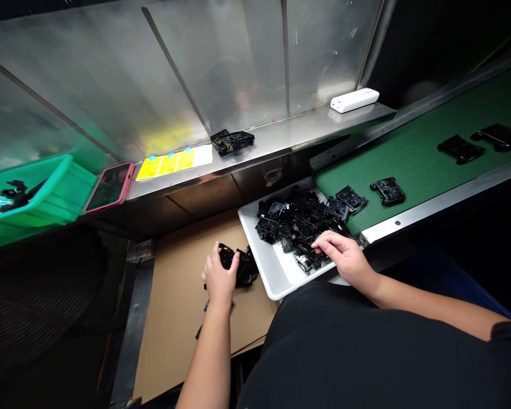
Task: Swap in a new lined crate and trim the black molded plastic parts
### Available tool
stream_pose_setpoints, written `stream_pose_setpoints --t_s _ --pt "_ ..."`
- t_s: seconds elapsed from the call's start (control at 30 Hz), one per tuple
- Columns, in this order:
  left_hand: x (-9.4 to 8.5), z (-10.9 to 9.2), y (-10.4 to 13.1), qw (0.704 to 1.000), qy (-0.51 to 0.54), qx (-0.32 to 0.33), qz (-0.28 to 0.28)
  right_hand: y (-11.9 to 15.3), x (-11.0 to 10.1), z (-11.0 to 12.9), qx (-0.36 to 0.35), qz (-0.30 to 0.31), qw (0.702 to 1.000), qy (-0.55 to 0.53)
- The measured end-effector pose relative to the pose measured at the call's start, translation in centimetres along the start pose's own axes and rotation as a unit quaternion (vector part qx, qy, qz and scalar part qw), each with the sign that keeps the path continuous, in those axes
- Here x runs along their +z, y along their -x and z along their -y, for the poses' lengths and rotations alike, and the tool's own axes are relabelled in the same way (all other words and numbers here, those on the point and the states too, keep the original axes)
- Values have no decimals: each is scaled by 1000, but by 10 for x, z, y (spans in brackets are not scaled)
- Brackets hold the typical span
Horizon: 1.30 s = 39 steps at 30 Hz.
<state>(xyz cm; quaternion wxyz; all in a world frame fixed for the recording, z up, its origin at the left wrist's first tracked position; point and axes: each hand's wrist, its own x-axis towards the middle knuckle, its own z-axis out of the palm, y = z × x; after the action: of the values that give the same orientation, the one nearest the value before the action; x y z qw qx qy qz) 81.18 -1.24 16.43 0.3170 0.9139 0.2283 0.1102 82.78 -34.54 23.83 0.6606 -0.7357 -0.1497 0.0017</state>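
Note:
My left hand (220, 277) is over the cardboard, thumb and fingers apart on either side of a black plastic part (226, 257). More black parts (247, 268) lie just right of it, and a few small pieces show beside the wrist. A white tray (267, 262) stands to the right, heaped with black plastic parts (302, 218). Above the tray's near right side is my right hand (344, 255), its thumb and fingers closed together at the tips. Whatever those fingertips may hold cannot be made out against the dark heap.
A green conveyor belt (426, 153) carrying several black parts (388, 191) meets the tray. The metal ledge (289, 136) holds a black assembly (232, 142), a white device (355, 100), yellow labels (166, 165) and a phone (111, 186). A green bin (55, 193) stands left; cardboard (174, 318) lies below.

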Motion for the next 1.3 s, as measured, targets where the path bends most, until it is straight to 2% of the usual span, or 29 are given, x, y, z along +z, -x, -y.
stream_pose_setpoints --t_s 0.07,0.1,0.13,0.2,0.27,0.3,0.4,0.47,0.53,0.6,0.67,0.77,0.87,0.97,1.03,1.17,1.2,1.3 --pt "2 5 -4 993 -100 51 -34 4 -7 -6 14 -15 1000 5" --pt "7 3 -4 992 -103 75 -20 6 -9 -8 18 -21 1000 8" --pt "13 -3 -2 991 -87 102 17 8 -11 -9 22 -27 999 10" --pt "33 -22 4 979 -26 154 132 10 -13 -10 28 -35 999 15" --pt "62 -48 13 952 20 191 237 10 -13 -9 31 -40 999 16" --pt "78 -62 18 941 30 204 269 9 -13 -9 31 -39 999 16" --pt "126 -99 32 915 41 225 333 8 -10 -8 24 -28 999 6" --pt "150 -116 41 903 40 224 366 8 -8 -7 20 -19 1000 -4" --pt "165 -126 46 897 40 209 387 10 -7 -7 22 -16 1000 -12" --pt "169 -129 48 896 51 183 401 13 -8 -7 27 -18 999 -14" --pt "166 -126 46 894 76 146 417 15 -11 -7 34 -23 999 -13" --pt "148 -117 39 879 135 70 453 17 -17 -8 48 -36 998 -9" --pt "118 -107 34 847 218 -8 485 15 -21 -10 58 -50 997 -6" --pt "82 -101 40 816 298 -57 491 12 -20 -9 64 -49 997 -15" --pt "61 -102 50 772 392 -93 492 8 -17 -6 58 -36 997 -31" --pt "33 -112 74 618 598 -179 478 -2 -4 5 23 4 997 -73" --pt "29 -115 78 599 618 -189 472 -4 0 8 16 18 996 -81" --pt "19 -124 86 575 657 -223 434 -9 10 15 6 47 995 -91"
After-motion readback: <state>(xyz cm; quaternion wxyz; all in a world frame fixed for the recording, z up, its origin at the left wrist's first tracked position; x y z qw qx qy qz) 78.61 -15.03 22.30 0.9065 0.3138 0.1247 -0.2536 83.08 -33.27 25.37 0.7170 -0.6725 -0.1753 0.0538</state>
